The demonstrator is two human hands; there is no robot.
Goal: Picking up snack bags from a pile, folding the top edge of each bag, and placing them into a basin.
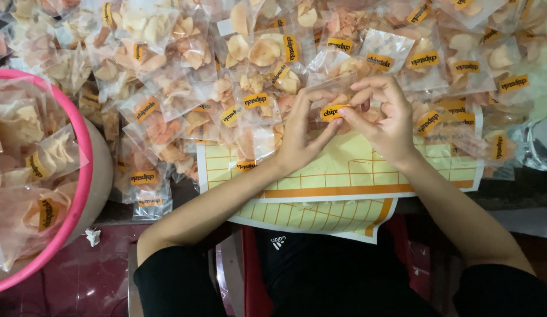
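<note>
My left hand [301,132] and my right hand [384,120] meet at the middle of the view over a clear plastic bag of chips [344,73]. Between the fingertips of both hands is a small yellow sticker label [334,111], pressed against the bag's lower edge. Under my wrists lies a yellow sticker sheet [367,167] with a grid and an orange border. A second similar sheet [320,216] lies below it, partly over my lap.
A heap of clear chip bags with yellow labels [185,64] covers the whole far side. A pink basin [79,176] holding more labelled bags stands at the left. A crumpled clear plastic piece [535,144] lies at the right edge.
</note>
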